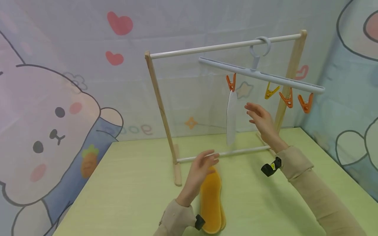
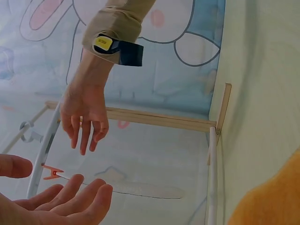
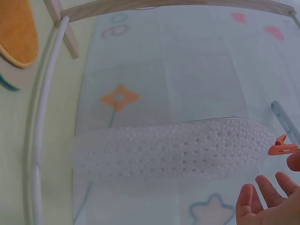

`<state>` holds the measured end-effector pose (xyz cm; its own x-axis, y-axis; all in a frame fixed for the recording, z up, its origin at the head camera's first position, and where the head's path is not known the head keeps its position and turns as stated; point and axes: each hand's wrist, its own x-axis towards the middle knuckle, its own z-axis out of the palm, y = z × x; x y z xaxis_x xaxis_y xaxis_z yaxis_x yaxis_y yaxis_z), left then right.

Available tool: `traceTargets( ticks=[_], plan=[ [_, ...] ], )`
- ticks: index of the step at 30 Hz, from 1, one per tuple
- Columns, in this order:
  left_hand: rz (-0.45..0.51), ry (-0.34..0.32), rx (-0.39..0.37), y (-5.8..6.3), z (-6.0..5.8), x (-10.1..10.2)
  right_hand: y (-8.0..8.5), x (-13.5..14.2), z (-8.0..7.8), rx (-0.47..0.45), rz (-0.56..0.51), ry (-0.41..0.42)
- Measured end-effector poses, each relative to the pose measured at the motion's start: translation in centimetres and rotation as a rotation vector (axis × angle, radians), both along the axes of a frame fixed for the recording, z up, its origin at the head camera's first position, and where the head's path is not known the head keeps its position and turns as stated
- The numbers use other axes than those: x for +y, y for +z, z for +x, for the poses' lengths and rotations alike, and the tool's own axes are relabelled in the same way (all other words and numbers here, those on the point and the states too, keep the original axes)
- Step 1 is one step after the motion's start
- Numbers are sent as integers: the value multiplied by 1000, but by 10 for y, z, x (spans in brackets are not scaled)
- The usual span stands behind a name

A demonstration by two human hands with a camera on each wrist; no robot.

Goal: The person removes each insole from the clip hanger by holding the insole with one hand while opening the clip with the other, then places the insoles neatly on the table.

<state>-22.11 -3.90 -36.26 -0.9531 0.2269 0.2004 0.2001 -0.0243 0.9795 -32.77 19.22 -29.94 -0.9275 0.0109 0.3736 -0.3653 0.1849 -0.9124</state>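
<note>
A white insole (image 1: 231, 121) is hanging from an orange clip (image 1: 231, 82) on the grey hanger (image 1: 260, 74), near the rack's middle. The right hand (image 1: 260, 119) is hovering beside it, fingers spread, holding nothing. The left hand (image 1: 202, 167) is hovering open-fingered over orange insoles (image 1: 211, 203) lying on the pale green table (image 1: 130, 183), cartoon curtains hanging behind.

White perforated insole (image 1: 231, 122) hangs vertical from orange clip (image 1: 231, 82); orange insoles (image 1: 211, 200) flat on table.

- We see a pale wooden rack (image 1: 160, 108) with matt grain and smooth white rods.
- Our white insole (image 3: 173, 150) looks dimpled, perforated foam.
- The orange insole (image 1: 211, 200) looks fuzzy cloth.
- Glossy plastic clips (image 1: 231, 82).
</note>
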Motion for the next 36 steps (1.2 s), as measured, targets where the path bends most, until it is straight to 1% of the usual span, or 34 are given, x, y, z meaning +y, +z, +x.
traceTargets(
  ticks=[4,8,13,20,26,28,34,35,36],
  plan=[
    [23,33,-27,-5,-7,2,13,-7,-5,18,26,15],
    [27,46,-28,-9,-14,3,22,-12,-9,35,40,20],
    [3,75,-27,-12,-24,3,30,-16,-19,50,57,-7],
    [7,94,-77,-18,-33,4,37,-18,-36,45,67,-24],
    [9,97,-108,-24,-36,4,43,-18,-48,35,60,-29],
    [0,99,-98,-26,-38,4,46,-18,-50,37,60,-27],
    [10,86,-101,-13,-28,5,56,-24,-58,31,46,-30],
    [21,82,-111,-11,-26,5,57,-25,-59,30,44,-34],
    [25,79,-112,-13,-27,5,59,-26,-61,31,43,-34]
  ],
)
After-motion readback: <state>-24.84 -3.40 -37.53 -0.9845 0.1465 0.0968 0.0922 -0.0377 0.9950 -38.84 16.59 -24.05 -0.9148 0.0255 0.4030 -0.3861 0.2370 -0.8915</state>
